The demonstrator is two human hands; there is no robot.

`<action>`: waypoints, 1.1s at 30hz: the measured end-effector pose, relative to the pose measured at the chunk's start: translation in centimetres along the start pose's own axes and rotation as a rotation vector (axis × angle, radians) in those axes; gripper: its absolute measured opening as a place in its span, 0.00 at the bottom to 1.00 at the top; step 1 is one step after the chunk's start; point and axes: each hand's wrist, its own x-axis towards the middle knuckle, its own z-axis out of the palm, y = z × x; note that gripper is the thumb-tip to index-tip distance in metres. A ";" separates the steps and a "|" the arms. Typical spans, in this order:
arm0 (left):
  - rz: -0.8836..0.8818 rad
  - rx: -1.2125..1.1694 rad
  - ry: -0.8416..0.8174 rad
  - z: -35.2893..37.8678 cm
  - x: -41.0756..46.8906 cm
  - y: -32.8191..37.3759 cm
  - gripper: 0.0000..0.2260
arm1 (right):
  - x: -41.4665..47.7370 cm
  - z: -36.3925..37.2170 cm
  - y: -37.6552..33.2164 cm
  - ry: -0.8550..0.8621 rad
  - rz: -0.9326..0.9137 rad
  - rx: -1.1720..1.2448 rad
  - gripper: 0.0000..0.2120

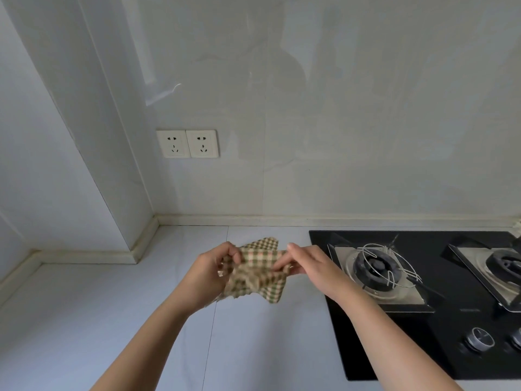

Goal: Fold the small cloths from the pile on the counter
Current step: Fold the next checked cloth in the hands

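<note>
Cloth (pixel 255 273): left hand (pixel 210 273) and right hand (pixel 311 266) are pinching opposite edges above the worktop (pixel 112 320) near its back edge, opening it out; squaring corners likely needed next.

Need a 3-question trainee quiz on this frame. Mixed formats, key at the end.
1. True or false: only the right hand holds the checked cloth.
2. What is set into the counter to the right of the cloth? A) a sink B) a black gas hob C) a chopping board
3. Fill in: the wall has ___ sockets side by side.

Key
1. False: the left hand grips it too, and the cloth is bunched between both hands.
2. B
3. two
</note>
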 end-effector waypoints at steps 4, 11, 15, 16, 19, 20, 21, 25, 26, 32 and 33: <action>0.012 0.123 0.018 -0.2 -0.3 0.3 0.28 | -0.1 0.3 -0.2 0.037 -0.087 -0.181 0.10; 0.045 0.291 -0.094 0.8 1.1 1.8 0.08 | 0.0 1.4 -1.3 0.004 -0.125 -0.346 0.23; -0.006 0.045 0.000 1.3 1.0 2.0 0.07 | -0.4 0.1 -0.3 0.030 -0.032 -0.359 0.14; -0.009 0.017 0.000 1.2 0.9 1.8 0.08 | -0.5 -0.4 0.2 0.054 -0.024 -0.370 0.11; 0.015 0.010 -0.063 1.3 0.5 1.7 0.13 | -1.0 -0.6 0.6 0.097 -0.051 -0.360 0.12; 0.035 0.022 -0.074 1.6 0.4 1.9 0.16 | -1.1 -0.4 0.4 0.094 -0.068 -0.359 0.12; 0.068 0.053 -0.077 1.8 0.3 2.1 0.17 | -1.1 -0.2 0.2 0.093 -0.087 -0.360 0.13; 0.282 0.205 -0.053 1.6 0.3 2.5 0.16 | -1.3 -0.1 -0.6 0.092 -0.181 -0.386 0.13; 0.325 0.243 -0.044 1.4 0.4 2.5 0.14 | -1.4 -0.2 -0.6 0.082 -0.191 -0.403 0.12; 0.411 0.361 -0.041 1.2 0.6 2.6 0.09 | -1.0 -0.4 0.3 0.040 -0.183 -0.524 0.04; 0.415 0.371 -0.040 1.3 0.6 2.6 0.09 | -0.9 -0.5 0.4 0.035 -0.178 -0.527 0.03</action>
